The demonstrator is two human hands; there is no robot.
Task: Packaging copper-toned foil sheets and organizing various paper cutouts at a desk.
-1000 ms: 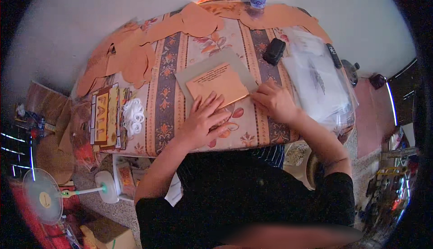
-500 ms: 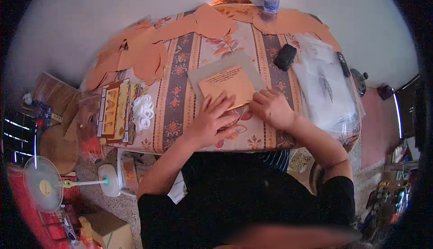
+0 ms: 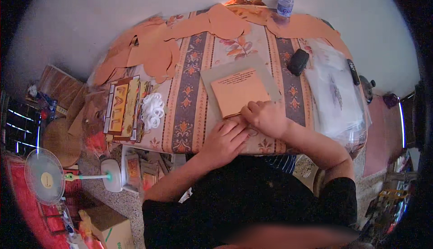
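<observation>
A square orange card (image 3: 239, 89) with a few printed lines near its far edge lies on a larger grey sheet (image 3: 208, 80) on the table. My right hand (image 3: 267, 118) is curled over the card's near right edge, fingers bent and closed; whatever they pinch is hidden. Just below the card's near edge is my left hand (image 3: 225, 141), its fingers stretched out toward my right fingertips. Its thumb is hidden, and I see nothing held in it.
White elastic loops (image 3: 153, 110) lie beside a stack of printed cards (image 3: 124, 109) on the left. Orange paper cut-outs (image 3: 158, 57) spread along the far side, with a water bottle (image 3: 285, 1). A black object (image 3: 298, 62) and clear plastic bags (image 3: 336, 95) are on the right. A fan (image 3: 45, 177) stands lower left.
My left hand has come off the card and drawn back toward the table's near edge. My right hand stays at the card's near edge, its fingers slightly further left along it.
</observation>
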